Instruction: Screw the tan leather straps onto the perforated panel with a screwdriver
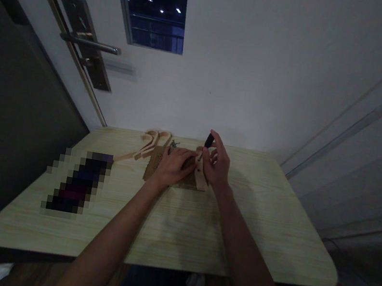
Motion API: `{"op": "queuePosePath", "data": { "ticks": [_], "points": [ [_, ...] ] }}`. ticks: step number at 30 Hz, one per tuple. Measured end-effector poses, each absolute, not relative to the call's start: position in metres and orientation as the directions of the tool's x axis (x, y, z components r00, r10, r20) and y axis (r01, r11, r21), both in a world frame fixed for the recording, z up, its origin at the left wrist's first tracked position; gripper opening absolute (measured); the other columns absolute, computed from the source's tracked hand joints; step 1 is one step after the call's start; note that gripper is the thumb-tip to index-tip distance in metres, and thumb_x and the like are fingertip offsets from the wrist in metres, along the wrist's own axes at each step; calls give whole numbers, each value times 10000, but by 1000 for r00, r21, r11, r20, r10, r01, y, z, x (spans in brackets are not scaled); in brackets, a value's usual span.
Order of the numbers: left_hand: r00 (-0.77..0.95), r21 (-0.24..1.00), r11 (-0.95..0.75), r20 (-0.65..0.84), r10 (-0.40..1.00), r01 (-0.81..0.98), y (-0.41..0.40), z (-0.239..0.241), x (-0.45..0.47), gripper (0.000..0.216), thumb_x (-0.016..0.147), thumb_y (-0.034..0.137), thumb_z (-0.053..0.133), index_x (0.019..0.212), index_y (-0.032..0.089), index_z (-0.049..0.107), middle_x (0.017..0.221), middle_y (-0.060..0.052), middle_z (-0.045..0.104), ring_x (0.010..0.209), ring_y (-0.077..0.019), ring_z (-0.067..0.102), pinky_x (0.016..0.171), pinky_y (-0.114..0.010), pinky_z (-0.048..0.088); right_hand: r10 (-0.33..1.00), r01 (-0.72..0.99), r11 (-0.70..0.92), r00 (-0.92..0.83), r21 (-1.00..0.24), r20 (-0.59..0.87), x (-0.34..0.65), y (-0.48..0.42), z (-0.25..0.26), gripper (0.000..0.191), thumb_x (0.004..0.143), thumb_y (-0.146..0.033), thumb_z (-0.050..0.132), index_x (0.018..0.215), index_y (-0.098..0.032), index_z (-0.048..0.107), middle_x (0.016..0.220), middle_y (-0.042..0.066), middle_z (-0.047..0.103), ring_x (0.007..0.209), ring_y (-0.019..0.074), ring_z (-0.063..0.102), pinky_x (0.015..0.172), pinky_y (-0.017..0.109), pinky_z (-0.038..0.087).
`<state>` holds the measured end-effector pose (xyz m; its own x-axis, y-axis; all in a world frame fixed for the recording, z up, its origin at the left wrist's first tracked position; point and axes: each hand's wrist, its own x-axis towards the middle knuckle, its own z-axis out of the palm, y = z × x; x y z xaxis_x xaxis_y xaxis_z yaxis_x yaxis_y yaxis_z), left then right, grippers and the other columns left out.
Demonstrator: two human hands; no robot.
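Note:
My right hand grips a screwdriver by its black handle. The screwdriver stands tilted, its shaft running down to a pale wooden piece with a dark hole in it. My left hand lies over a brown board, its thumb and forefinger closed against the left edge of the wooden piece, holding it. The brown board reaches under the wooden piece, and my left hand hides much of it. Just behind my left hand sits a small heap of metal screws.
Curved wooden hook-shaped pieces lie at the back left of the pale table. A pixelated dark object is on the table's left side. Behind the table stands a white door with a metal handle and a window.

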<state>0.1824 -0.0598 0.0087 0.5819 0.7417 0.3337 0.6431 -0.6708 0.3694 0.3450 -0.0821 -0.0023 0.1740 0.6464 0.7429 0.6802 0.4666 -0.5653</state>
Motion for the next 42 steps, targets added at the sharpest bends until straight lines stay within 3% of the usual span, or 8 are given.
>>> {"op": "queuePosePath", "data": {
  "ticks": [3, 8, 17, 29, 36, 42],
  "points": [
    [579, 371, -672, 340, 741, 642, -60, 9, 182, 337, 928, 376, 539, 1236, 252, 598, 1286, -70, 644, 1236, -282, 544, 1129, -607, 243, 674, 631, 508, 134, -587, 727, 345, -84, -2, 485, 972, -349, 403, 1453, -292, 375, 1095, 56, 678, 667, 125, 553, 555, 252, 466],
    [585, 366, -680, 347, 734, 636, -59, 7, 182, 344, 928, 374, 534, 1246, 256, 593, 1284, -66, 645, 1227, -281, 547, 1124, -604, 254, 694, 595, 529, 108, -605, 712, 345, -84, -1, 455, 978, -328, 394, 1432, -289, 395, 1013, 42, 708, 677, 131, 585, 560, 254, 472],
    [586, 367, -681, 347, 732, 633, -60, 9, 183, 335, 923, 353, 532, 1237, 261, 604, 1261, -74, 654, 1220, -290, 550, 1113, -599, 277, 678, 648, 471, 168, -599, 716, 344, -80, -4, 521, 920, -469, 543, 1405, -318, 422, 1026, 34, 665, 648, 129, 553, 537, 258, 460],
    [579, 362, -672, 339, 741, 646, -60, 9, 183, 334, 920, 358, 530, 1232, 262, 601, 1278, -62, 647, 1227, -287, 546, 1109, -598, 263, 682, 684, 434, 175, -587, 710, 343, -84, -2, 467, 926, -444, 532, 1373, -326, 463, 919, 4, 641, 492, 80, 417, 485, 235, 427],
    [584, 362, -681, 351, 732, 636, -59, 8, 182, 320, 926, 372, 527, 1219, 263, 600, 1271, -56, 655, 1214, -289, 552, 1092, -585, 282, 643, 653, 491, 176, -577, 745, 344, -87, 2, 440, 967, -376, 444, 1398, -287, 434, 1173, 75, 643, 575, 94, 495, 498, 243, 445],
    [584, 357, -682, 352, 732, 639, -58, 5, 181, 328, 931, 383, 522, 1229, 265, 590, 1283, -59, 649, 1223, -289, 546, 1094, -603, 259, 667, 612, 470, 226, -636, 710, 343, -84, 0, 456, 933, -417, 527, 1370, -301, 466, 995, 30, 663, 500, 80, 444, 471, 234, 432]
  ]
}}
